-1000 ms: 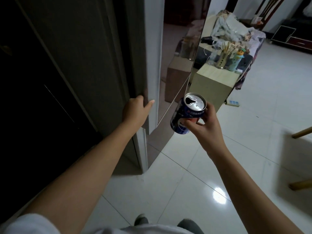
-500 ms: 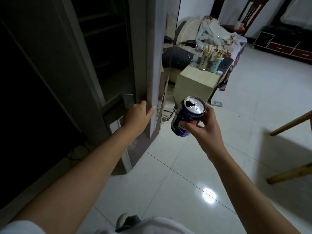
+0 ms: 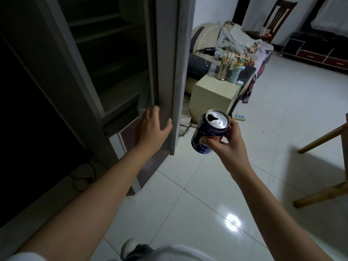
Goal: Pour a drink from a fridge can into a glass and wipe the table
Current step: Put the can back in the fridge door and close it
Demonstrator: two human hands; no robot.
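1. The glossy tiled floor (image 3: 197,213) nearest the viewer could be splashed if drink were spilled, and a wet tile of that kind would likely be slippery underfoot.
2. The can (image 3: 211,133), already opened, is held above the floor in the right hand (image 3: 228,146), whose grip is clenched around its lower body (thumb near, fingers at the far right). It is tilted left, so liquid could be lost through the mouth if the wrist were rolled further or the arm jolted.
3. The left hand (image 3: 150,129) is laid flat and released against the fridge door (image 3: 169,76) edge, nothing being grasped; fingers could be pinched if the door were swung shut carelessly.
4. Farther off, no glass can be made out, so the can must probably be carried past the wooden furniture legs (image 3: 320,140) at the right, where a knock is possible.
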